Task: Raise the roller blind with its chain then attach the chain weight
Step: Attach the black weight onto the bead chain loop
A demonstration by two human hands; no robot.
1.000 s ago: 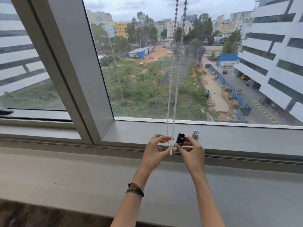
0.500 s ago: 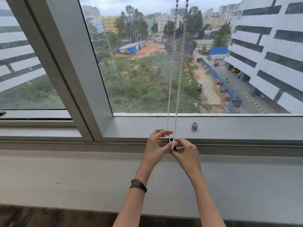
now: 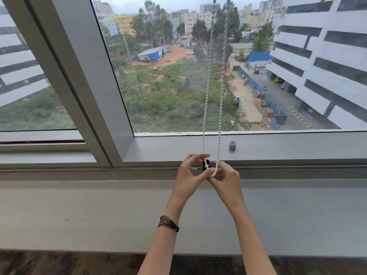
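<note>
1. Big window [image 3: 178, 86] takes up most of the view, with a thick grey frame post [image 3: 85, 76] slanting down on the left side
2. Below the glass there's a wide grey ledge [image 3: 99, 215], and both forearms reach up across it
3. The bead chain [image 3: 205, 108] hangs down in front of the glass as two white strands side by side, ending in a loop right at the hands
4. Left hand [image 3: 188, 181]: fingers curled, index arched over the top, thumb tip pinching the bottom of the chain loop
5. Right hand [image 3: 226, 183]: curled in tight from the other side and gripping the chain weight, with the bottom of the loop draped over its fingers
6. Dark bracelet [image 3: 168, 224] on the left wrist, a few thin bands bunched together
7. Chain weight [image 3: 205, 164], a small black piece, sits between the two hands just in front of the lower frame rail; the left strand runs down onto its top end
8. Little grey cap [image 3: 232, 145] stands upright on the lower frame, just right of the chain and not touching anything else
</note>
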